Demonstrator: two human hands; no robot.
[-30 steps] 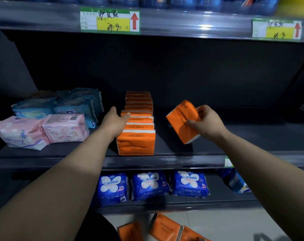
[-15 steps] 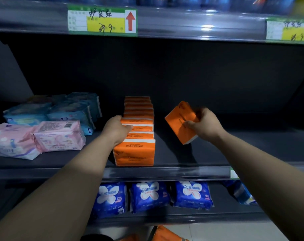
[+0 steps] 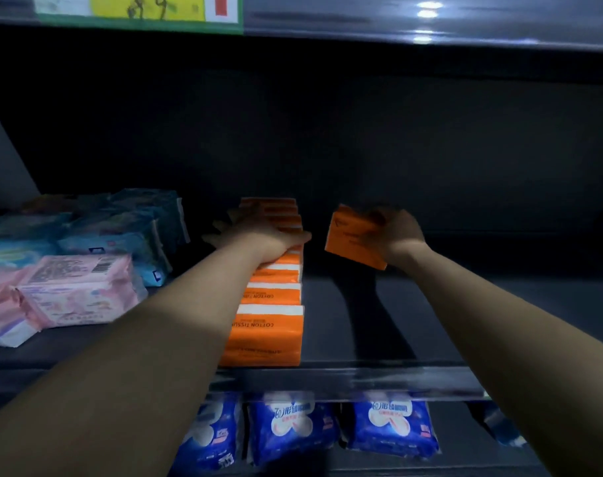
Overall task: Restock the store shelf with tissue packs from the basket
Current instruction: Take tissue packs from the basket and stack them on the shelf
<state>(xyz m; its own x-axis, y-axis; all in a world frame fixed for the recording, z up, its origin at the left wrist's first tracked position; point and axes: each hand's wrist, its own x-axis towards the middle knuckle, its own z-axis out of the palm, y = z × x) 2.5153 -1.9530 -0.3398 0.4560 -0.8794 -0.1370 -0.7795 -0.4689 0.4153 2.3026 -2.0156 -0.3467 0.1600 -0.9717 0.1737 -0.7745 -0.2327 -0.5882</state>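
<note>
The person reaches into the shelf (image 3: 431,325) with both arms. The left hand (image 3: 258,235) lies flat on top of the row of orange tissue packs (image 3: 267,333). Its fingers (image 3: 221,225) are stretched out and spread, and they hold nothing. The row runs from the front edge of the shelf toward the dark back wall, with the packs standing one behind the other. The left arm covers part of the row's left side.

The right hand (image 3: 398,235) holds one orange tissue pack (image 3: 353,235), with its fingers curled round the pack's right side. This pack is tilted and is up in the air over the shelf board. It is just to the right of the row, near the back part of it, with a small gap between them.

To the left of the row sit pink packs (image 3: 76,290) at the front and light blue packs (image 3: 121,228) behind them. They are near the left arm but do not touch it. On the lower shelf (image 3: 465,466) lie dark blue packs (image 3: 289,428). The upper shelf (image 3: 431,25) hangs over everything, and a yellow and green price tag (image 3: 138,12) sticks to its edge. The picture is blurry, so the small words on the packs are hard to read.
</note>
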